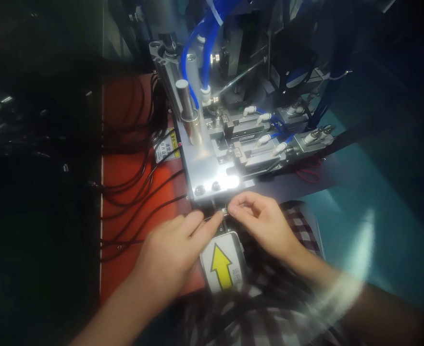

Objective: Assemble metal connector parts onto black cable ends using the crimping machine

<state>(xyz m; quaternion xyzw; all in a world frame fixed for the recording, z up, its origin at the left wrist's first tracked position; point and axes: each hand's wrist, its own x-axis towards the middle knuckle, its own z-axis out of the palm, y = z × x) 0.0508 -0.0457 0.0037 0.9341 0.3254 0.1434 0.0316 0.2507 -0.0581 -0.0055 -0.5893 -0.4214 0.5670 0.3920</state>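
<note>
My left hand [172, 240] reaches in from the lower left. Its fingers are curled, with one digit stretched along to a tiny shiny metal piece [224, 210] at the machine's front edge. From the other side comes my right hand [264, 218], thumb and forefinger pinched together right beside that piece. What either hand grips is too small to make out. Just beyond the fingertips is the metal machine [205, 168], with a bright top plate and an upright steel post [186, 101]. Below the hands lies a white plate with a yellow arrow [221, 266].
Black cables [136, 187] run across an orange-red surface [118, 274] on the left. Blue air hoses [206, 48] rise from the machine, and white fittings [264, 119] sit on its right side. A yellow-and-white label [167, 146] is beside the plate. Checked cloth [302, 223] shows beneath my right arm.
</note>
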